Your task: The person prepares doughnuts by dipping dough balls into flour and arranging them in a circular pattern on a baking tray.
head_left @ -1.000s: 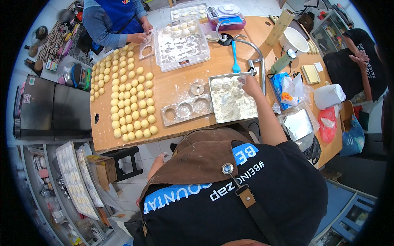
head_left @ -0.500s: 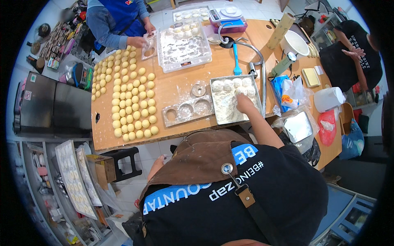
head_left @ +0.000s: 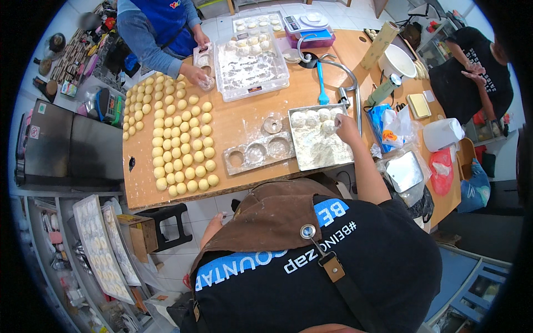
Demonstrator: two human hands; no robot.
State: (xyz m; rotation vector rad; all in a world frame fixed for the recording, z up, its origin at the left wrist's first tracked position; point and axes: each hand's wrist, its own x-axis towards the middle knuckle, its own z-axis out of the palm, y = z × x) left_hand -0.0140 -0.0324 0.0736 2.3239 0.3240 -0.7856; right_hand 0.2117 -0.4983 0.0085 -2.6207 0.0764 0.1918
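My right hand (head_left: 348,131) is over the right side of a square metal tray (head_left: 296,158), its fingers curled in at the floured dough balls (head_left: 311,117). Whatever is under the fingertips is hidden. Loose flour (head_left: 319,145) covers the tray's near part. Below the table's front edge, beside the brown apron, hangs my left hand (head_left: 213,225); its fingers show too little to tell their pose. Left of the tray lies a floury mould with round holes (head_left: 256,153), with a small ring-shaped disc (head_left: 273,125) behind it.
Rows of yellow dough balls (head_left: 184,133) cover the table's left. A co-worker in a blue apron (head_left: 161,22) works by a floured plastic tray (head_left: 252,83). A blue brush (head_left: 322,83) and bent metal tube (head_left: 358,105) lie behind my tray. Another person (head_left: 474,72) stands at right.
My right hand has moved right and slightly up in the tray, uncovering a dough ball in the second row. The co-worker's near hand has moved down beside the plastic tray.
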